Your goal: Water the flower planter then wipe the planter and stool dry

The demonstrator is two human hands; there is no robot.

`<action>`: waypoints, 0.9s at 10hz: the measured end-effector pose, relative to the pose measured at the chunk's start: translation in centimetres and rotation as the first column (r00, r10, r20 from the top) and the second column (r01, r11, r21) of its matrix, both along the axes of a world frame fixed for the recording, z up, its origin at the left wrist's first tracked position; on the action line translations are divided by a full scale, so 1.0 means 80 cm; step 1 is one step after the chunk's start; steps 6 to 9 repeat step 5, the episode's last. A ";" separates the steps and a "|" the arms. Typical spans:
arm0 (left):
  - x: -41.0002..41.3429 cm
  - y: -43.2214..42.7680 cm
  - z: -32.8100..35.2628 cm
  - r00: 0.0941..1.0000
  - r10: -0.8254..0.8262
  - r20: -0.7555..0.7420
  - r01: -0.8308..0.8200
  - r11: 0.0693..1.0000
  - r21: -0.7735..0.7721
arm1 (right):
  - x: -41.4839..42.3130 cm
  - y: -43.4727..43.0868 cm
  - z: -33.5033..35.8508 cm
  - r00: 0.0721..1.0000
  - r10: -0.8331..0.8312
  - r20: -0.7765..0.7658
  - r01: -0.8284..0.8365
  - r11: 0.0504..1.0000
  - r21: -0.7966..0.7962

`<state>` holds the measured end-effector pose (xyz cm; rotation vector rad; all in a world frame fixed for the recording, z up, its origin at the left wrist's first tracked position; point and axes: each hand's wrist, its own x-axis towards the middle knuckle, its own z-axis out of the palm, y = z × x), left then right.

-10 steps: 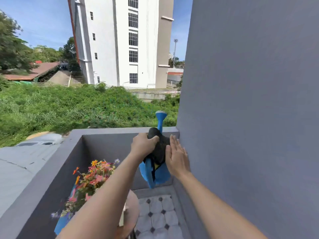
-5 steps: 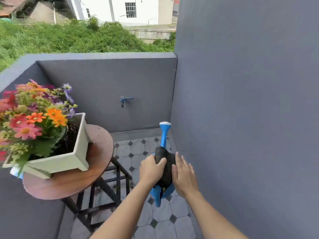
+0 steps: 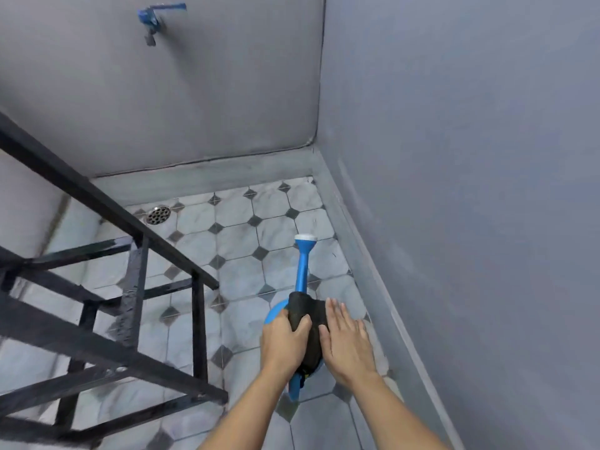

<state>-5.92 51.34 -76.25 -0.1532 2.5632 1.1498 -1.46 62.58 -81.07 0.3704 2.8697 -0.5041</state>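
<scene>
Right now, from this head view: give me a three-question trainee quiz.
1. True or false: the right hand lies flat, fingers extended, beside the dark cloth.
2. What grips the cloth on the watering can? A) left hand B) right hand C) neither
3. Fill in: the floor drain sits below the wall ____.

Key: 1 true; 2 A; 3 tap

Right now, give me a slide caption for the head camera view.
Both hands, left gripping, right flat, hold a dark cloth on a blue watering can over tiled floor.
</scene>
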 end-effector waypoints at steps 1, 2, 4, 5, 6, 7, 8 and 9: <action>-0.001 0.005 -0.064 0.999 0.017 0.036 -0.016 1.000 -0.013 | -0.003 0.006 -0.063 0.999 -0.026 0.042 0.028 0.999 -0.037; 0.002 0.005 -0.082 0.999 0.024 0.037 -0.023 0.999 -0.023 | -0.001 0.006 -0.081 0.998 -0.019 0.059 0.022 0.999 -0.049; 0.006 0.007 -0.094 0.998 -0.011 0.064 0.012 1.000 -0.026 | 0.000 0.010 -0.097 0.989 -0.026 0.145 0.044 0.991 -0.124; 0.005 0.001 -0.075 0.997 -0.010 0.078 0.022 0.988 -0.153 | -0.003 0.014 -0.073 0.978 -0.099 0.183 0.128 0.980 -0.154; 0.005 0.001 -0.075 0.997 -0.010 0.078 0.022 0.988 -0.153 | -0.003 0.014 -0.073 0.978 -0.099 0.183 0.128 0.980 -0.154; 0.005 0.001 -0.075 0.997 -0.010 0.078 0.022 0.988 -0.153 | -0.003 0.014 -0.073 0.978 -0.099 0.183 0.128 0.980 -0.154; 0.005 0.001 -0.075 0.997 -0.010 0.078 0.022 0.988 -0.153 | -0.003 0.014 -0.073 0.978 -0.099 0.183 0.128 0.980 -0.154; 0.005 0.001 -0.075 0.997 -0.010 0.078 0.022 0.988 -0.153 | -0.003 0.014 -0.073 0.978 -0.099 0.183 0.128 0.980 -0.154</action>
